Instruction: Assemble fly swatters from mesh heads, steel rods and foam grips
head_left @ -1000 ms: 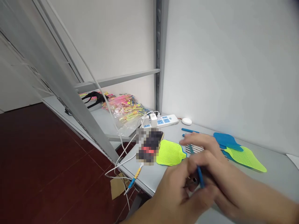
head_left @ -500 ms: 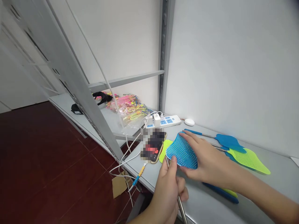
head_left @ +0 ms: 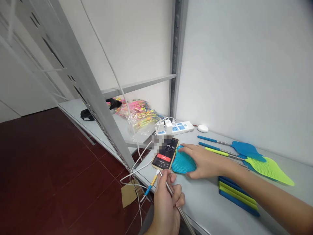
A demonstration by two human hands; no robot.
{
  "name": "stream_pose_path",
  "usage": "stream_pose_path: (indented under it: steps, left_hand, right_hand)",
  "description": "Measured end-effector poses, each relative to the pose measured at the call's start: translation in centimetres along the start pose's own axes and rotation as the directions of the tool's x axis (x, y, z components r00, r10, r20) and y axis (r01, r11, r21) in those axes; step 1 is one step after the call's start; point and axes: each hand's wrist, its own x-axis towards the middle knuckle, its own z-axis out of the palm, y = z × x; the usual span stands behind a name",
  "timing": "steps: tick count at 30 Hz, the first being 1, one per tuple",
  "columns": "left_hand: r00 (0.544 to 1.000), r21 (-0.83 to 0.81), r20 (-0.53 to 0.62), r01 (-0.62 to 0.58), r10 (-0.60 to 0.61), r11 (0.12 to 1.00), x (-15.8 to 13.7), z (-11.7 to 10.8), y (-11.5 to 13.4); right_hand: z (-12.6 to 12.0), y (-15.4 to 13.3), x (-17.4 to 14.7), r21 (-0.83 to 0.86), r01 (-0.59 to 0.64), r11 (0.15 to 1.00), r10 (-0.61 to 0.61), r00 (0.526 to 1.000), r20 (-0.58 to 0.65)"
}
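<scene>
My left hand (head_left: pixel 168 200) is closed around a thin metal rod (head_left: pixel 184 218), whose tip points up toward the phone. My right hand (head_left: pixel 207 160) has its fingers around the edges of a blue mesh fly swatter head (head_left: pixel 184 162), low over the shelf just right of the phone. A sliver of yellow-green shows at that head's upper edge. The rod and the head are apart. Right of my hands lie fly swatters with blue heads (head_left: pixel 246 149) and a yellow-green head (head_left: pixel 271 169). Several blue and yellow-green handles (head_left: pixel 238 197) lie below my right forearm, partly hidden.
A phone (head_left: pixel 166 153) lies on the grey shelf (head_left: pixel 202 192), with a charging cable (head_left: pixel 151 184) running off the front edge. Behind it are a white power strip (head_left: pixel 181 128) and a white oval device (head_left: pixel 202 128). A metal post (head_left: pixel 97 98) rises at left, beside bagged colourful cords (head_left: pixel 137 111).
The blue head has come away from the rod and moved down beside the phone in my right hand. My left hand has lowered with the rod. The view has shifted slightly.
</scene>
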Motion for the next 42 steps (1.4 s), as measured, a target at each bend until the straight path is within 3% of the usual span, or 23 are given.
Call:
stream_pose_path:
  steps: [8, 14, 17, 21, 24, 26, 28, 30, 31, 32, 35, 37, 39, 40, 42]
  left_hand:
    - [0.996, -0.046, 0.09, 0.009, -0.005, 0.999, -0.2, 0.1, 0.4]
    - [0.992, -0.092, 0.127, 0.008, 0.004, 0.996, -0.5, 1.5, 1.4]
    - [0.982, -0.133, 0.184, -0.024, 0.049, 0.991, -0.8, 3.4, 2.1]
    - [0.951, -0.235, 0.292, -0.031, 0.1, 0.971, -0.8, 7.1, 2.1]
    - [0.918, -0.263, 0.389, 0.035, 0.073, 0.964, -0.1, 10.4, 0.9]
    - [0.895, -0.246, 0.439, 0.04, 0.074, 0.968, 0.7, 12.5, -0.6]
    - [0.87, -0.17, 0.474, -0.058, 0.134, 0.984, 1.7, 14.4, -2.1]
    - [0.822, 0.023, 0.525, -0.275, 0.222, 0.961, 3.1, 15.8, -3.2]
    - [0.789, 0.161, 0.562, -0.397, 0.247, 0.904, 3.9, 16.3, -3.5]
    - [0.737, 0.307, 0.627, -0.531, 0.252, 0.79, 4.7, 16.6, -3.6]
    - [0.672, 0.4, 0.704, -0.643, 0.231, 0.653, 7.0, 16.9, -2.7]
    - [0.457, 0.399, 0.856, -0.882, 0.243, 0.252, 8.1, 16.6, -2.0]
    - [0.295, 0.31, 0.941, -0.948, 0.169, -0.076, 8.7, 16.0, -1.7]
    - [0.251, 0.269, 0.961, -0.945, 0.118, -0.186, 8.8, 15.7, -1.8]
    - [0.223, 0.201, 0.974, -0.926, -0.032, -0.318, 8.4, 14.9, -2.6]
  right_hand:
    - [0.4, 0.5, 0.3, 0.005, 0.026, 1.0, -0.026, 0.999, 0.031]
    - [-0.7, -0.3, -0.9, 0.004, -0.007, 1.0, 0.007, 0.999, -0.05]
    - [-2.3, -1.8, -3.4, 0.18, -0.056, 0.982, 0.076, 0.991, -0.11]
    - [-3.0, -4.4, -7.7, 0.46, -0.182, 0.869, 0.24, 0.968, -0.072]
    - [-2.2, -5.6, -10.4, 0.544, -0.257, 0.799, 0.324, 0.946, -0.03]
    - [-1.8, -5.4, -11.9, 0.564, -0.304, 0.768, 0.407, 0.911, -0.064]
    - [-1.7, -4.1, -13.4, 0.556, -0.328, 0.764, 0.487, 0.858, -0.165]
    - [-1.9, -1.8, -15.0, 0.507, -0.349, 0.788, 0.539, 0.79, -0.293]
    - [-2.0, -0.4, -16.0, 0.47, -0.376, 0.798, 0.559, 0.753, -0.346]
    - [-2.1, 1.1, -16.9, 0.431, -0.409, 0.804, 0.575, 0.719, -0.391]
    - [-1.7, 5.3, -19.2, 0.345, -0.505, 0.791, 0.611, 0.66, -0.437]
    - [-1.1, 7.3, -19.9, 0.327, -0.53, 0.782, 0.623, 0.658, -0.423]
    - [-0.6, 8.6, -19.8, 0.311, -0.533, 0.787, 0.617, 0.673, -0.407]
    - [-0.4, 9.1, -19.4, 0.291, -0.529, 0.797, 0.604, 0.686, -0.406]
    - [-0.3, 9.7, -18.4, 0.216, -0.511, 0.832, 0.552, 0.726, -0.411]
